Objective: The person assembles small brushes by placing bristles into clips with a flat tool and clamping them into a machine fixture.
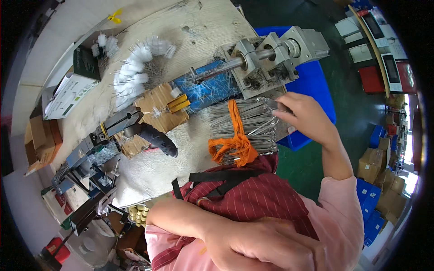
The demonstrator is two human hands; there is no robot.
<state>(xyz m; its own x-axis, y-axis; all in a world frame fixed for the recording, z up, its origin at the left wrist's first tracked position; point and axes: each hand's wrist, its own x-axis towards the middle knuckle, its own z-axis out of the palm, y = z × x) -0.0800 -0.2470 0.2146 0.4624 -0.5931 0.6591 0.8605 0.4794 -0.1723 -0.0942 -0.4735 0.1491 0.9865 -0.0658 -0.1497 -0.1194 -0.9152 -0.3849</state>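
My right hand [305, 112] is at the right end of a bundle of thin metal wires [248, 115]. Its thumb and fingers close around something greyish at the wire ends, too small to make out. An orange cloth strip [236, 143] lies knotted over the bundle. Close to the camera, my left hand [275, 246] is drawn across my chest with its fingers curled. What it holds, if anything, is hidden. Just beyond the wires stands a metal machine with a shaft [221, 67] and a grey motor housing [307, 43].
White-bristled brushes [131, 74] lie in a curved pile on the wooden table [203, 22]. A clamp-like fixture [122, 122] with a black-wrapped handle [158, 139] is at left. A blue bin [312, 77] is beside the table; cardboard boxes [370, 165] are at far right.
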